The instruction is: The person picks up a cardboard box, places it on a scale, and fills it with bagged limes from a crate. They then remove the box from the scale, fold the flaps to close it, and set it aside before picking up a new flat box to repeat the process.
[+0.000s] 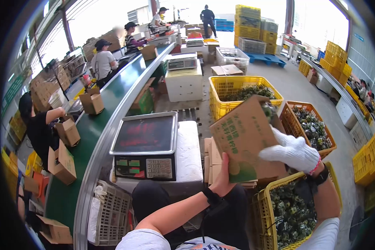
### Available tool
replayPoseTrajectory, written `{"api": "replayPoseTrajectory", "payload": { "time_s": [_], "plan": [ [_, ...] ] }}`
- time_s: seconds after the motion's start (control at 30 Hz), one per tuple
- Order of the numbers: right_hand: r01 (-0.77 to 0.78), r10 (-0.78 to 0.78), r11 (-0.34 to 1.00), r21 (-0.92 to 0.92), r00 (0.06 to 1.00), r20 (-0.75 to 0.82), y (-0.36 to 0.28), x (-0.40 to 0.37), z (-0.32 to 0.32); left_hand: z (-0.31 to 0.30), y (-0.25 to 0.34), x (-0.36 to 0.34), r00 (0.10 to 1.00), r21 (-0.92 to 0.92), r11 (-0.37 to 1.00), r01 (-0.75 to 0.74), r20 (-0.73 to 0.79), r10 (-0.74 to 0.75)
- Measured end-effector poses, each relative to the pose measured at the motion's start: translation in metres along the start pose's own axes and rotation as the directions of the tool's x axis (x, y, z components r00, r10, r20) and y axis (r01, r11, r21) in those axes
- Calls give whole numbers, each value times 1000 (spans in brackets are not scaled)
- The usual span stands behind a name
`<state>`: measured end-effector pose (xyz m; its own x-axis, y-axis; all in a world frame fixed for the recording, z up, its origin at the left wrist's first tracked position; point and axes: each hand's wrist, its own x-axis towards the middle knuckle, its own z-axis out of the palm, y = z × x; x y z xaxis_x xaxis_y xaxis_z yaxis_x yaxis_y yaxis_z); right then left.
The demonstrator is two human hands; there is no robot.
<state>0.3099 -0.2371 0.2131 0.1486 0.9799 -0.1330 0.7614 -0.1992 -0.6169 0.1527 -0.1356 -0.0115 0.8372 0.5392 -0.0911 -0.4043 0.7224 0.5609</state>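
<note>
"Head view: what are the fingers doing?"

"The left hand, bare, is clamped on the lower edge of a cardboard box, thumb pressed flat on its printed face. The right hand, in a white knit glove, has its fingers closed over the box's right side."

"And where is the box?"

"Held up off everything and tilted. It hangs above a stack of flat cardboard, just beside the near yellow crate, which is full of dark green bundles."

"What else is around?"

"A weighing scale sits on a white surface to the left of the box. Beyond that runs a green conveyor belt carrying small boxes, with other people working along its far side. Ahead stand a second yellow crate and an orange crate, both holding what look like the same green bundles."
</note>
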Motion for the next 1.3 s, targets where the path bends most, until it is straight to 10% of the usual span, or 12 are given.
{"api": "replayPoseTrajectory", "payload": {
  "time_s": [0.07,0.2,0.23,0.33,0.53,0.63,0.7,0.73,0.8,0.9,1.07,1.3],
  "plan": [
    [399,-388,905,-150,916,97,-26,70,17,-36,41,-9,968,-46,972,-230,-113,224],
    [428,-370,896,-119,867,333,-134,181,66,-154,103,-7,735,472,702,-533,-151,661],
    [475,-387,852,-220,855,346,-157,199,78,-140,128,-17,743,-31,780,-625,-329,583],
    [530,-389,794,-298,820,421,-203,249,111,-164,173,-16,587,36,672,-740,-451,672],
    [550,-359,682,-483,826,434,-233,308,168,-211,193,-20,570,-56,709,-703,-641,515],
    [530,-283,652,-542,833,475,-255,297,162,-149,209,-77,818,-289,832,-473,-495,294],
    [492,-185,632,-598,846,500,-249,302,173,-99,234,-128,862,109,923,-369,-333,383],
    [493,-177,639,-590,841,511,-248,300,178,-101,244,-139,771,467,769,-436,-246,587],
    [303,-88,803,-513,912,401,-255,287,174,-105,273,-156,416,986,-153,-72,169,893],
    [547,-419,754,-364,827,373,-236,313,178,-104,310,-163,297,643,-675,363,607,737],
    [706,-682,577,-411,693,234,-248,313,188,-137,325,-156,394,770,-632,89,556,732],
    [625,-368,523,-579,778,508,-263,319,211,-141,318,-154,365,808,-583,83,520,773]
  ]
}}
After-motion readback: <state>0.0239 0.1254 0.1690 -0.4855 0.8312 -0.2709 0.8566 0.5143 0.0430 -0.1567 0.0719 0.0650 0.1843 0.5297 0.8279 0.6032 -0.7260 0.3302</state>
